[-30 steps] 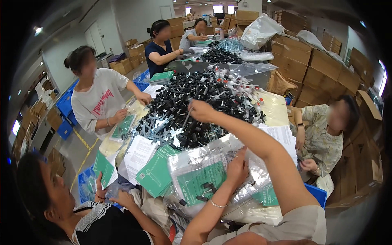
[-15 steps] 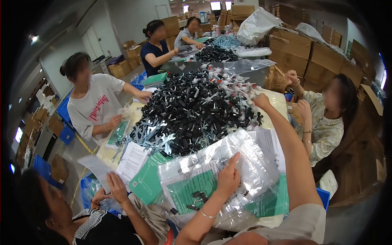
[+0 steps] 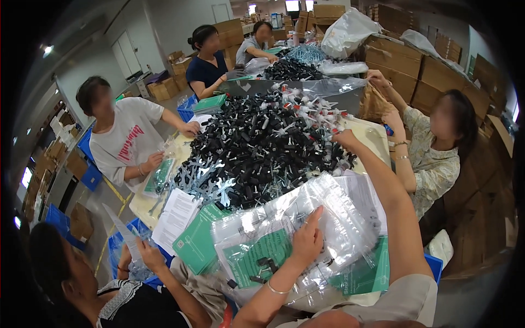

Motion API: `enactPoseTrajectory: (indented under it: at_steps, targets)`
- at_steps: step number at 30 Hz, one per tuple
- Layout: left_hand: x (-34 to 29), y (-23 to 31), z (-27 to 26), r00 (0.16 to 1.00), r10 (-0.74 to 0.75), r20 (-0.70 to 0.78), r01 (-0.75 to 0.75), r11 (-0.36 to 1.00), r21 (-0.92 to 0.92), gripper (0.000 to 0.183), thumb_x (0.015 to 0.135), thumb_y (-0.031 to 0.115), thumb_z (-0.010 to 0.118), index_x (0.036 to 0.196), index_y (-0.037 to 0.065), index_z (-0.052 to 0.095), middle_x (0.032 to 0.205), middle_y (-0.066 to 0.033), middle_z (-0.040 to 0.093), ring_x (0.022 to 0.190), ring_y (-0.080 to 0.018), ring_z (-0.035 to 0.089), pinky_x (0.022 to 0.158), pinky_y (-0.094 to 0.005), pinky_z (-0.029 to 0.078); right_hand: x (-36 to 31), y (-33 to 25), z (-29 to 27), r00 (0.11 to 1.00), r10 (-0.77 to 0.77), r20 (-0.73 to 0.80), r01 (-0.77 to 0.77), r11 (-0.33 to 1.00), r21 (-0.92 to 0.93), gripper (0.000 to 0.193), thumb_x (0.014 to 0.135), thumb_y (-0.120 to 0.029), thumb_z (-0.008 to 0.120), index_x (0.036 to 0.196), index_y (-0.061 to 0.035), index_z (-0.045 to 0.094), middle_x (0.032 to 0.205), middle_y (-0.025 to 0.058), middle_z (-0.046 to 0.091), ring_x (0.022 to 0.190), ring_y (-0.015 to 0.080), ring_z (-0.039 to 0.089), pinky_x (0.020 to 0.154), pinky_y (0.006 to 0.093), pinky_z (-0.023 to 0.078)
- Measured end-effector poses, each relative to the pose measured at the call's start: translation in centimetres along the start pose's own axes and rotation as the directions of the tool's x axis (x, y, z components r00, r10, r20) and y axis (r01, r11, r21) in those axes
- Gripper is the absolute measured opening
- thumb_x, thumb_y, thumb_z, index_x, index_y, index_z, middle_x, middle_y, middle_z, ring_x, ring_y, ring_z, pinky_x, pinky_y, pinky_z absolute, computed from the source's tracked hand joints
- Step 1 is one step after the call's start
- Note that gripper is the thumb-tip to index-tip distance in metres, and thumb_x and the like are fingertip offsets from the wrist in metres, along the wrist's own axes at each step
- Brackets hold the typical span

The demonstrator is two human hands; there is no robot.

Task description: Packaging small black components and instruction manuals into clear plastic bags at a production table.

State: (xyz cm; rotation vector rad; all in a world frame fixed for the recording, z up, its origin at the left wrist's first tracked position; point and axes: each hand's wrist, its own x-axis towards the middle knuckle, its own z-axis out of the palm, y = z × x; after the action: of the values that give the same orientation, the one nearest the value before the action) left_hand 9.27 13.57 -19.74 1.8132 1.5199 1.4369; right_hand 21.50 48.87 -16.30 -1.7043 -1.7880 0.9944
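Note:
My left hand (image 3: 308, 239) rests on a stack of clear plastic bags (image 3: 350, 227), index finger stretched out and the other fingers curled; what they hold, if anything, is hidden. Beside it lies a clear bag with a green booklet (image 3: 257, 254) and several small black parts (image 3: 266, 268). My right hand (image 3: 345, 141) reaches to the right edge of a large pile of black-handled screws (image 3: 257, 147), fingers pinched among white and red parts (image 3: 314, 109). What it pinches is too small to make out.
Metal wrenches (image 3: 219, 188), printed sheets (image 3: 176, 216) and green booklets (image 3: 199, 238) lie left of the bags. Co-workers sit around the table; one handles a brown paper bag (image 3: 376, 101), another holds a sheet (image 3: 124, 232). Stacked cartons (image 3: 391, 57) stand behind.
My right hand has shifted slightly left and down along the pile's edge; my left hand stays put. The right co-worker's hands have moved to the paper bag, and the near-left co-worker's sheet has tilted upright.

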Motion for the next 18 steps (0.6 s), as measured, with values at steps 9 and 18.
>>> enactPoseTrajectory:
  at_steps: [9,18]
  targets:
    - [-1.0,-0.7,-0.5,0.999,-0.033,-0.016,0.034,0.999,0.034,0.058,0.079,0.004,0.045,0.136,0.01,0.037,0.124,-0.0215,0.052,0.102,-0.0379,0.056,0.085,-0.0435,0.047,1.2,1.5,4.9,0.982,-0.186,-0.026,0.18,0.973,-0.143,0.051,0.052,-0.037,0.081,0.076,0.0062,0.066,0.08,0.0178,0.067,0.075,0.0255,0.065,0.065,0.0333,0.05]
    - [-0.2,-0.5,2.3,0.998,0.063,0.009,-0.062,0.992,-0.112,0.06,0.079,-0.002,0.045,0.138,0.004,0.032,0.134,-0.0227,0.042,0.107,-0.0395,0.053,0.089,-0.0445,0.045,9.5,11.3,-3.7,0.911,-0.333,-0.242,0.385,0.899,0.209,0.038,0.088,-0.025,0.057,0.119,-0.0032,0.058,0.089,0.0048,0.065,0.055,0.0044,0.045,0.043,0.0218,0.029]
